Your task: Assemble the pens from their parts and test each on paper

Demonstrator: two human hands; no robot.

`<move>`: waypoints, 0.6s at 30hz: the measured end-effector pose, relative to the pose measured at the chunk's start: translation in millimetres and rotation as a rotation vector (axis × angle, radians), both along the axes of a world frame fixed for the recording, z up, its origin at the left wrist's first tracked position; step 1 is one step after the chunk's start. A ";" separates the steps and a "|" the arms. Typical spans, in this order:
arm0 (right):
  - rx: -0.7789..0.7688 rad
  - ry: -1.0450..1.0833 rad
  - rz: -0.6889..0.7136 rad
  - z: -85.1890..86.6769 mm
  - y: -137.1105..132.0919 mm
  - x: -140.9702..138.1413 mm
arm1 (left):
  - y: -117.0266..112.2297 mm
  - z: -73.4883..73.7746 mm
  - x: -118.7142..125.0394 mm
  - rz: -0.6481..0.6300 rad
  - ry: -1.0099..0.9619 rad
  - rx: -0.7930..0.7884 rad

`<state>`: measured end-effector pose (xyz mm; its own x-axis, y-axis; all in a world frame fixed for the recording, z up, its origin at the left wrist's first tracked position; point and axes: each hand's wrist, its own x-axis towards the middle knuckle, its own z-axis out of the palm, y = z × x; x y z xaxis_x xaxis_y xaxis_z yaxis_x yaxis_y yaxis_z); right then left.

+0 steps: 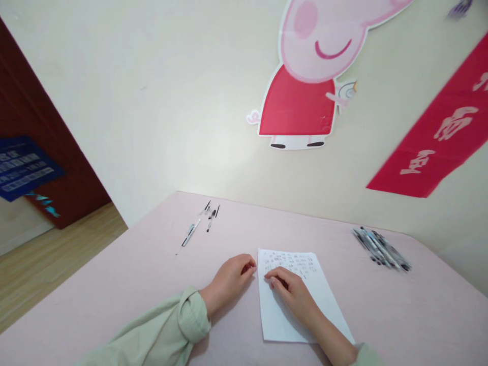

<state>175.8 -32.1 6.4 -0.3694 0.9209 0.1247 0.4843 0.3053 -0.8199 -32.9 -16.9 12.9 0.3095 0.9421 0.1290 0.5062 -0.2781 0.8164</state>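
A white sheet of paper with rows of dark handwriting on its upper part lies on the pink-covered table. My left hand rests on the tabletop just left of the sheet, fingers curled in towards the thumb, with nothing visible in them. Over the written lines lies my right hand, its fingers loosely bent and the thumb a little apart from the index finger. No pen shows in it. The hand and forearm cover part of the sheet's middle and right side.
A pile of pens lies at the right rear of the pink table. Towards the left rear are a white pen and several small dark pen parts. Behind the table stands a wall with a cartoon pig cutout.
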 end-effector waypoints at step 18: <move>-0.017 -0.013 0.006 -4.7 2.4 2.6 | 24.7 -3.3 -114.7 0.768 0.849 0.296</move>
